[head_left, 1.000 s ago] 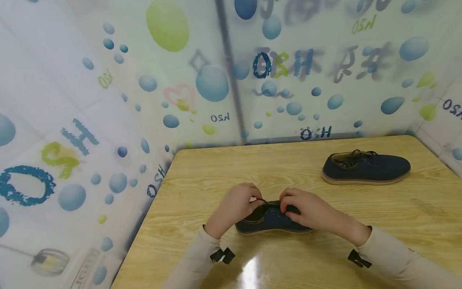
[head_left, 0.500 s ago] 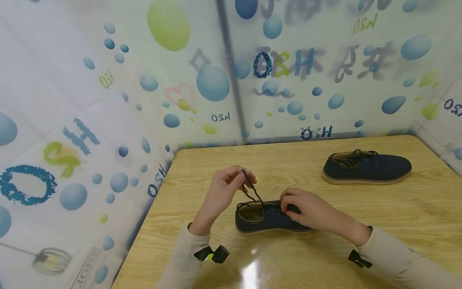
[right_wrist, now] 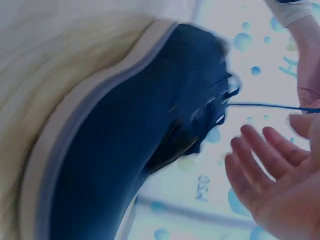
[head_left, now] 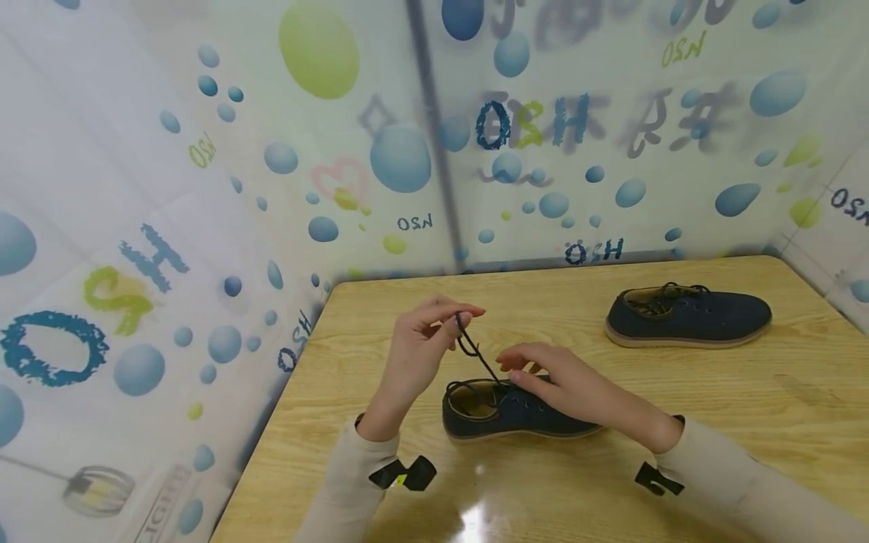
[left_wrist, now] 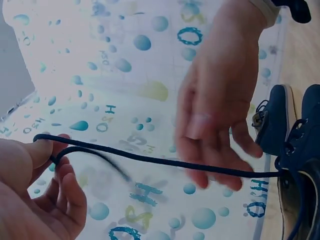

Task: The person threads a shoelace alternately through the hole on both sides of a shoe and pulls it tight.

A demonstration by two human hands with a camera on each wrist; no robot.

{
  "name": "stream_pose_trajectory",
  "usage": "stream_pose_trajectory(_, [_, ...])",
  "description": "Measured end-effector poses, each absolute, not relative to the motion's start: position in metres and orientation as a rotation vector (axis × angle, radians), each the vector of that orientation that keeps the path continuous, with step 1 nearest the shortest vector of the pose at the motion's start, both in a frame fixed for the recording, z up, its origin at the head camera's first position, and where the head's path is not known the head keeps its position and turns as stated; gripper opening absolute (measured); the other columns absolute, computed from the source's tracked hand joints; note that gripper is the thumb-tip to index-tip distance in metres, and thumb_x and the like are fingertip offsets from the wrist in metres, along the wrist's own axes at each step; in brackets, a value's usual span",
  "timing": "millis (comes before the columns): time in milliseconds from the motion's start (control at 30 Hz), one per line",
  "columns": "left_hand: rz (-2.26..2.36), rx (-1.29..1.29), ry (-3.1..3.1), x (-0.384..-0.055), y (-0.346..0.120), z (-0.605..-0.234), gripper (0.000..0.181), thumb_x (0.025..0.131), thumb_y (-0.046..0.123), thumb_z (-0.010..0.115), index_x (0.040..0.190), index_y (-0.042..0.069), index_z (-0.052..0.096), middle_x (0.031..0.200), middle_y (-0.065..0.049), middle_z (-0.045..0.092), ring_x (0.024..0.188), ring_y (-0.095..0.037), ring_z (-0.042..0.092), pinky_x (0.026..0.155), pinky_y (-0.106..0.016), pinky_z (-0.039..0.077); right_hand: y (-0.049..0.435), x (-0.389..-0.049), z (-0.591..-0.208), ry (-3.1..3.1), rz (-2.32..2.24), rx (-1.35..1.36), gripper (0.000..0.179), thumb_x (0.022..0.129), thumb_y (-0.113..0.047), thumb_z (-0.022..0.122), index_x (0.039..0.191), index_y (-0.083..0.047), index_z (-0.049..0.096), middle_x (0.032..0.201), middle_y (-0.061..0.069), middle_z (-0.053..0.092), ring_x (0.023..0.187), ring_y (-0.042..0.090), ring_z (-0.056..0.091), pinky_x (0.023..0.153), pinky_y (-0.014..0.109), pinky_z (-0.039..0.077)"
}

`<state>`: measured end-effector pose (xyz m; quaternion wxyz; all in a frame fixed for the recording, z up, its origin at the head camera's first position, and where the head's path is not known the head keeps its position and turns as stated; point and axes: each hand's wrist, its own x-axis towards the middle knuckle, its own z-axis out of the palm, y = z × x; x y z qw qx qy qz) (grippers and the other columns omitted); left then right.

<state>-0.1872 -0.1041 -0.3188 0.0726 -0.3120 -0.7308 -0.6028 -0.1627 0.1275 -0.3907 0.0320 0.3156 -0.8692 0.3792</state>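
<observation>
A dark blue lace-up shoe point(head_left: 519, 422) lies sole down on the table, its toe to the right. My left hand point(head_left: 416, 351) is raised over the heel end, pinching a dark shoelace point(left_wrist: 150, 159) between thumb and finger. That lace runs taut down to the eyelets, while its loose end dangles from the left fingers. Above the shoe's front, my right hand point(head_left: 570, 381) has its fingers spread and loosely bent, close beside the lace and gripping nothing. Another lace loop hangs by the shoe's opening. In the right wrist view the shoe point(right_wrist: 110, 135) fills the middle.
A matching blue shoe point(head_left: 723, 320) stands at the table's back right, its laces lying over the opening. The wooden table point(head_left: 380, 324) meets a wall covering point(head_left: 557, 204) printed with bubbles and letters along its back edge.
My left hand has lifted from the shoe's opening, drawing the lace up and taut. My right hand has let go at the shoe's front and spread its fingers, shifting slightly left.
</observation>
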Motion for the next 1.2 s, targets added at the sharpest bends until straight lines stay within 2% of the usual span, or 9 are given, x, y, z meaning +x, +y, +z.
stream_pose_trajectory(67, [-1.760, -0.953, -2.180, -0.188, -0.101, -0.319, 0.022, 0.097, 0.020, 0.063, 0.108, 0.005, 0.076, 0.090, -0.008, 0.061, 0.069, -0.011, 0.050, 0.055, -0.023, 0.044, 0.120, -0.165, -0.386, -2.635, 1.413, 1.049, 0.027, 0.104, -0.024, 0.051, 0.127, -0.015, 0.063, 0.118, 0.002, 0.071, 0.106, 0.014, 0.066, 0.089, 0.032, 0.055])
stream_pose_trajectory(167, [-1.643, -0.942, -2.203, -0.190, -0.097, -0.321, 0.021, 0.097, 0.021, 0.063, 0.109, 0.010, 0.077, 0.090, -0.005, 0.061, 0.068, -0.013, 0.050, 0.057, -0.023, 0.043, 0.110, -0.167, -0.376, -2.544, 1.744, 1.076, 0.024, 0.105, -0.022, 0.049, 0.113, -0.011, 0.068, 0.107, 0.003, 0.073, 0.102, 0.015, 0.068, 0.091, 0.031, 0.055])
stream_pose_trajectory(300, [-1.362, -0.840, -2.439, -0.191, -0.096, -0.332, 0.023, 0.096, 0.024, 0.065, 0.116, 0.015, 0.073, 0.095, -0.004, 0.066, 0.074, -0.013, 0.058, 0.062, -0.021, 0.047, 0.105, -0.168, -0.363, -2.385, 2.100, 0.848, 0.031, 0.106, -0.024, 0.046, 0.100, -0.001, 0.065, 0.090, -0.001, 0.070, 0.089, 0.014, 0.069, 0.088, 0.031, 0.056])
stream_pose_trajectory(400, [-1.037, -0.897, -2.746, -0.186, -0.098, -0.347, 0.029, 0.094, 0.032, 0.067, 0.117, 0.015, 0.071, 0.094, -0.001, 0.070, 0.074, -0.009, 0.063, 0.063, -0.020, 0.050, 0.110, -0.169, -0.354, -2.258, 2.249, 0.663, 0.033, 0.107, -0.029, 0.045, 0.102, 0.000, 0.061, 0.085, -0.005, 0.067, 0.085, 0.014, 0.067, 0.087, 0.029, 0.056])
stream_pose_trajectory(500, [-0.695, -1.062, -2.926, -0.176, -0.095, -0.362, 0.031, 0.090, 0.040, 0.072, 0.111, 0.017, 0.072, 0.090, 0.005, 0.070, 0.074, -0.004, 0.061, 0.063, -0.017, 0.047, 0.115, -0.171, -0.348, -2.150, 2.311, 0.591, 0.030, 0.106, -0.031, 0.044, 0.104, -0.005, 0.059, 0.083, -0.007, 0.067, 0.083, 0.014, 0.066, 0.088, 0.028, 0.055])
stream_pose_trajectory(667, [-0.373, -1.158, -2.861, -0.168, -0.087, -0.375, 0.012, 0.087, 0.032, 0.076, 0.090, 0.021, 0.074, 0.082, 0.008, 0.064, 0.070, -0.003, 0.058, 0.060, -0.014, 0.044, 0.120, -0.175, -0.344, -2.034, 2.338, 0.551, 0.028, 0.106, -0.033, 0.044, 0.106, -0.010, 0.059, 0.082, -0.007, 0.067, 0.079, 0.013, 0.064, 0.083, 0.027, 0.055])
stream_pose_trajectory(867, [-0.236, -1.160, -2.884, -0.168, -0.100, -0.371, 0.005, 0.089, 0.026, 0.075, 0.086, 0.022, 0.073, 0.083, 0.009, 0.064, 0.069, -0.002, 0.055, 0.058, -0.014, 0.043, 0.129, -0.178, -0.337, -1.946, 2.372, 0.493, 0.033, 0.105, -0.038, 0.044, 0.111, -0.008, 0.056, 0.080, -0.006, 0.064, 0.069, 0.014, 0.057, 0.072, 0.026, 0.052])
stream_pose_trajectory(1033, [-0.178, -1.154, -2.919, -0.169, -0.110, -0.365, 0.008, 0.087, 0.024, 0.077, 0.081, 0.022, 0.073, 0.082, 0.007, 0.064, 0.073, -0.008, 0.057, 0.060, -0.017, 0.045, 0.139, -0.181, -0.329, -1.910, 2.296, 0.471, 0.036, 0.105, -0.039, 0.043, 0.113, -0.007, 0.058, 0.076, -0.005, 0.062, 0.060, 0.016, 0.050, 0.064, 0.029, 0.047])
stream_pose_trajectory(1200, [-0.238, -1.218, -2.992, -0.173, -0.113, -0.364, 0.007, 0.093, 0.023, 0.070, 0.088, 0.019, 0.068, 0.083, 0.006, 0.066, 0.067, -0.004, 0.054, 0.059, -0.017, 0.043, 0.147, -0.184, -0.319, -1.873, 2.214, 0.478, 0.039, 0.104, -0.040, 0.044, 0.116, -0.006, 0.059, 0.071, -0.004, 0.059, 0.054, 0.017, 0.045, 0.058, 0.030, 0.040])
